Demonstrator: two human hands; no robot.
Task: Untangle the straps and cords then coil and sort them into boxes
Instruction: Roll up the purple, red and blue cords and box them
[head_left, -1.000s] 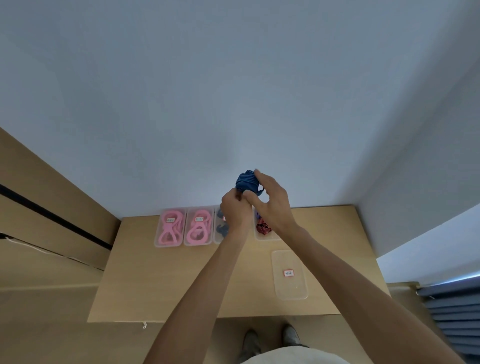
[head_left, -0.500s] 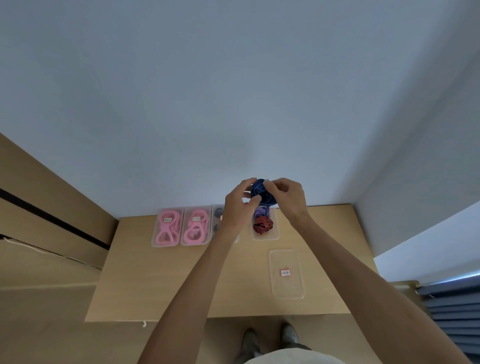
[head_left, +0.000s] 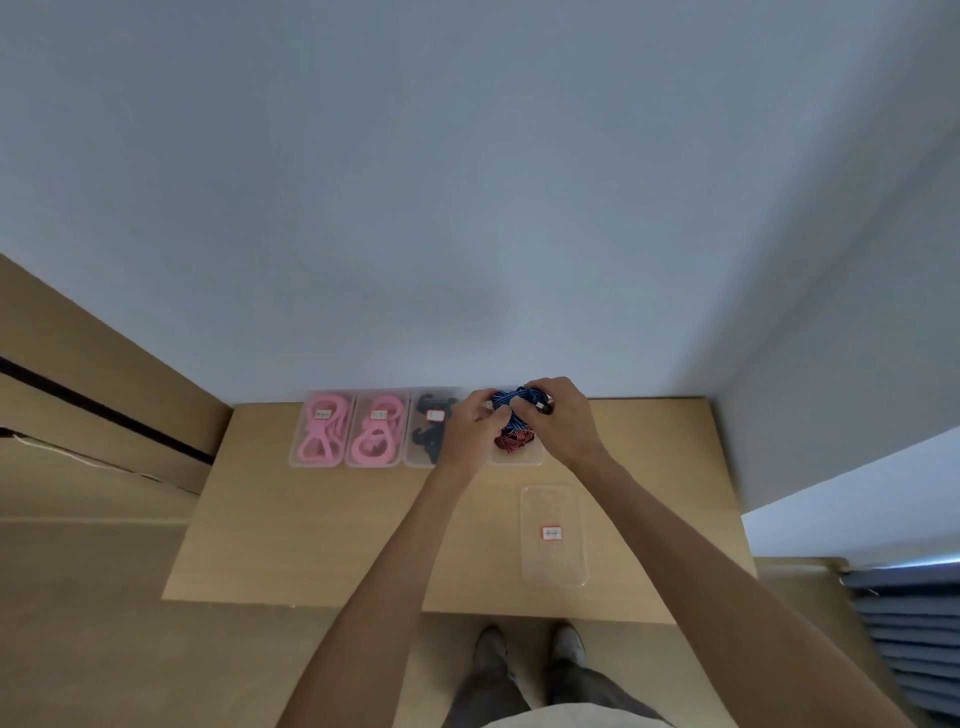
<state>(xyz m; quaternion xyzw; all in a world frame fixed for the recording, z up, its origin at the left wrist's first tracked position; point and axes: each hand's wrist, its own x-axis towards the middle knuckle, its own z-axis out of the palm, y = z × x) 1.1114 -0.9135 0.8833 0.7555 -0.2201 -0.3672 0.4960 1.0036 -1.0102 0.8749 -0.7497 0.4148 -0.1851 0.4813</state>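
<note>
**Inspector:** Blue cord coil (head_left: 511, 405) clamped between both hands: left hand (head_left: 470, 428) pinching the near-left side, right hand (head_left: 558, 421) closed over the far-right side, a dark connector end showing at the right fingers (head_left: 543, 406). Held just above the fourth box (head_left: 519, 457) in the back row.

**Recorder:** Position against that box?

**Inspector:** Directly over the far end. Red cord coil (head_left: 511, 440) already lying inside, just below the blue bundle; contact between the two not determinable. Bundle roughly round, slightly wider left to right, while the box runs front to back.

**Recorder:** Nearer hand?

**Inspector:** Both equally on the load; neither free. Judged step: lowering straight down into the box, beside or atop the red one.

**Recorder:** Surroundings?

**Inspector:** Leftward along the row, black cords box (head_left: 431, 434), then two boxes of pink straps (head_left: 376, 428) and (head_left: 322, 428), each labelled. Clear lid (head_left: 553, 535) with a red-edged label lying on the wooden table (head_left: 311, 545), nearer the body, well apart from the row.

**Recorder:** Risk?

**Inspector:** Likely spring-back of loops on release; unwinding possible.
</note>
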